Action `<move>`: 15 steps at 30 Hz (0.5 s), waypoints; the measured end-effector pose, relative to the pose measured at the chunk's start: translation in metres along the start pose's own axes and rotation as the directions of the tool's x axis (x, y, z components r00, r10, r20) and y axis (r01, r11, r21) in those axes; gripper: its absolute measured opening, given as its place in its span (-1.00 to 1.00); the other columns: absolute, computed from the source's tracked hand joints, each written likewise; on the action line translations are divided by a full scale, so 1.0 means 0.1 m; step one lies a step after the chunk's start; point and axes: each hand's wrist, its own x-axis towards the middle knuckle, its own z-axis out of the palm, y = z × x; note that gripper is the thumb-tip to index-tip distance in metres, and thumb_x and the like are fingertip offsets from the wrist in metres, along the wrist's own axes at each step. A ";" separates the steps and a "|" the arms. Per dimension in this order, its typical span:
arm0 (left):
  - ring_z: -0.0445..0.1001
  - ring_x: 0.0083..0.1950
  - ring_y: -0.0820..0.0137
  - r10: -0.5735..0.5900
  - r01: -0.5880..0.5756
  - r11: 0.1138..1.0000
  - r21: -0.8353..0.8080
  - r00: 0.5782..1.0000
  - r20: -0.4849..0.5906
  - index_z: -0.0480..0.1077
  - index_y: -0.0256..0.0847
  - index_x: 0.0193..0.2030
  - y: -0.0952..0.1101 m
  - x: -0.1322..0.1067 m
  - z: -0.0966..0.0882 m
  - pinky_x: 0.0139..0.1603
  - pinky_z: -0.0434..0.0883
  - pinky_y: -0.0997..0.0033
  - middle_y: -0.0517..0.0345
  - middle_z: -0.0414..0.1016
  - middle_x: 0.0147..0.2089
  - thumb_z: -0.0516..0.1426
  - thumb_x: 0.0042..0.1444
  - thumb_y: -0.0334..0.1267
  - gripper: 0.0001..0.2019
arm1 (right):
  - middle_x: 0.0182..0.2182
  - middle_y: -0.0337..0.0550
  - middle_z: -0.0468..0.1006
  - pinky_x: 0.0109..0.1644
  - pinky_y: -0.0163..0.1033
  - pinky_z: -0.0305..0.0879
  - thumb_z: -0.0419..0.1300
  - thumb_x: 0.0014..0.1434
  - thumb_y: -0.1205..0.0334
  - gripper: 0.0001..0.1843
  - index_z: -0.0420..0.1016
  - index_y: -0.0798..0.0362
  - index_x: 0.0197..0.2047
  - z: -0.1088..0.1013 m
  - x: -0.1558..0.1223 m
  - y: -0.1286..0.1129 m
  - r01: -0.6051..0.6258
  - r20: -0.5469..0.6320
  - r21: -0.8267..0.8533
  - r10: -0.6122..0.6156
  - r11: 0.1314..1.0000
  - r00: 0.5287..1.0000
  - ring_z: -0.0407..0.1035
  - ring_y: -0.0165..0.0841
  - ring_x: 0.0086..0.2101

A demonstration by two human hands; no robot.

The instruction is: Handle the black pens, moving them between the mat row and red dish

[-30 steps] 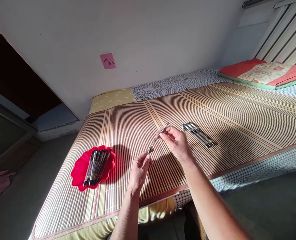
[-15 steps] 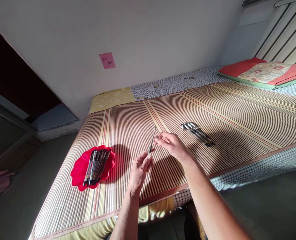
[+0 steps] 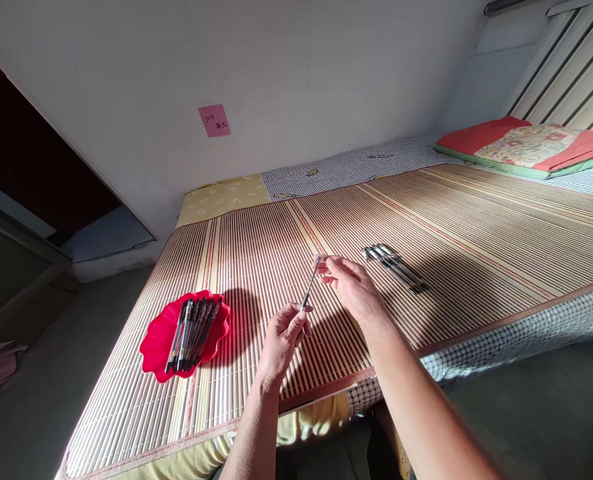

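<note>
Your right hand [image 3: 355, 290] has shifted up to the far end of the pen [image 3: 310, 287]

Compared with half a second ago, your right fingers sit higher, beside the upper tip instead of along the shaft, and the pen leans a little more to the right. That seems to put the work at the tip, with your other hand serving as the anchor.

Nearest you, your left hand [image 3: 283, 330] is clamped on the pen's lower end, thumb pressed over it. The pen stands up at a slant from that grip, above the bamboo mat [image 3: 256, 250], between your two hands. Your right hand is loosely curled around the upper tip; at this size you can't fairly tell whether its fingers pinch the pen or only hover close.

Off to the left, a red scalloped dish [image 3: 151, 333] holds a bundle of pens [image 3: 192, 333], lying side by side. A little farther out, just beyond your right hand, a row of pens [image 3: 396, 268] lies flat on the mat. At the back, folded bedding [image 3: 521, 148] rests at the right, and a pink note [image 3: 215, 121] hangs on the wall [image 3: 336, 60].
</note>
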 end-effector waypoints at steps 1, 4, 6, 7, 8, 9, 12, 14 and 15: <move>0.03 -0.53 0.57 -0.009 0.009 1.000 0.001 1.000 0.008 0.56 -0.26 -0.12 0.00 0.00 0.01 -0.48 -0.04 0.48 0.24 0.37 -0.49 0.30 0.17 0.13 -0.57 | -0.03 0.00 0.67 -0.08 -0.15 0.48 0.30 0.25 -0.15 -0.61 0.65 -0.01 -0.10 0.00 0.00 -0.01 0.010 -0.012 -0.006 -0.010 1.000 1.000 0.55 -0.22 -0.07; 0.07 -0.52 0.56 -0.031 0.031 0.999 -0.006 0.999 0.024 0.56 -0.27 -0.14 -0.01 -0.01 0.02 -0.46 0.00 0.49 0.25 0.37 -0.50 0.31 0.15 0.12 -0.57 | -0.03 -0.03 0.67 -0.09 -0.17 0.46 0.33 0.22 -0.10 -0.67 0.66 -0.02 -0.16 -0.02 0.00 -0.03 0.019 -0.051 0.007 -0.019 1.000 0.999 0.53 -0.25 -0.09; 0.08 -0.52 0.56 -0.033 0.033 0.999 -0.012 0.999 0.031 0.55 -0.27 -0.13 -0.01 -0.01 0.03 -0.45 0.01 0.49 0.25 0.37 -0.49 0.31 0.16 0.10 -0.58 | -0.06 -0.06 0.68 -0.09 -0.19 0.45 0.38 0.18 -0.08 -0.70 0.66 -0.01 -0.20 -0.03 0.00 -0.04 0.015 -0.054 0.008 -0.015 1.000 0.998 0.52 -0.28 -0.13; 0.08 -0.51 0.56 -0.030 0.031 0.999 -0.014 0.999 0.035 0.55 -0.27 -0.12 -0.01 -0.01 0.02 -0.45 0.01 0.48 0.24 0.38 -0.49 0.30 0.18 0.09 -0.59 | -0.08 -0.06 0.68 -0.08 -0.19 0.45 0.39 0.17 -0.07 -0.70 0.66 -0.01 -0.22 -0.04 -0.01 -0.05 0.005 -0.028 -0.011 -0.005 1.000 1.000 0.51 -0.29 -0.14; 0.08 -0.51 0.56 -0.028 0.028 0.999 -0.015 0.999 0.039 0.55 -0.26 -0.11 -0.01 -0.01 0.02 -0.45 0.01 0.48 0.24 0.38 -0.48 0.29 0.20 0.08 -0.60 | -0.09 -0.07 0.68 -0.07 -0.18 0.45 0.40 0.16 -0.06 -0.70 0.67 -0.01 -0.22 -0.05 -0.02 -0.06 -0.012 0.021 -0.048 0.013 0.999 1.000 0.50 -0.29 -0.15; 0.07 -0.52 0.57 -0.025 0.026 1.000 -0.015 0.999 0.041 0.56 -0.26 -0.10 -0.01 -0.01 0.01 -0.45 0.00 0.48 0.24 0.38 -0.48 0.28 0.22 0.07 -0.61 | -0.10 -0.06 0.68 -0.06 -0.17 0.45 0.40 0.17 -0.07 -0.70 0.68 0.00 -0.21 -0.06 -0.02 -0.07 -0.029 0.088 -0.098 0.038 0.995 0.995 0.50 -0.29 -0.15; 0.04 -0.52 0.57 -0.009 0.010 1.000 -0.019 0.999 0.035 0.57 -0.26 -0.08 0.00 -0.02 0.00 -0.45 -0.01 0.46 0.24 0.38 -0.46 0.25 0.26 0.05 -0.64 | -0.11 -0.04 0.69 -0.05 -0.17 0.44 0.36 0.22 -0.09 -0.66 0.69 0.03 -0.17 -0.09 -0.04 -0.10 -0.053 0.212 -0.219 0.100 0.974 0.972 0.52 -0.29 -0.14; 0.05 -0.52 0.57 0.000 0.000 1.000 -0.028 0.999 0.033 0.58 -0.26 -0.07 0.00 -0.02 0.00 -0.45 -0.01 0.45 0.23 0.39 -0.46 0.22 0.29 0.04 -0.63 | -0.09 -0.02 0.69 -0.07 -0.19 0.42 0.30 0.27 -0.11 -0.63 0.68 0.04 -0.14 -0.10 -0.04 -0.12 -0.053 0.165 -0.218 0.090 0.974 0.982 0.54 -0.29 -0.13; 0.05 -0.52 0.57 0.005 -0.004 0.999 -0.035 0.999 0.033 0.58 -0.27 -0.06 0.00 -0.02 0.00 -0.45 -0.01 0.44 0.22 0.40 -0.45 0.20 0.31 0.05 -0.62 | -0.09 -0.02 0.69 -0.07 -0.19 0.42 0.28 0.29 -0.11 -0.62 0.68 0.04 -0.12 -0.11 -0.04 -0.12 -0.053 0.135 -0.206 0.082 0.977 0.987 0.55 -0.29 -0.12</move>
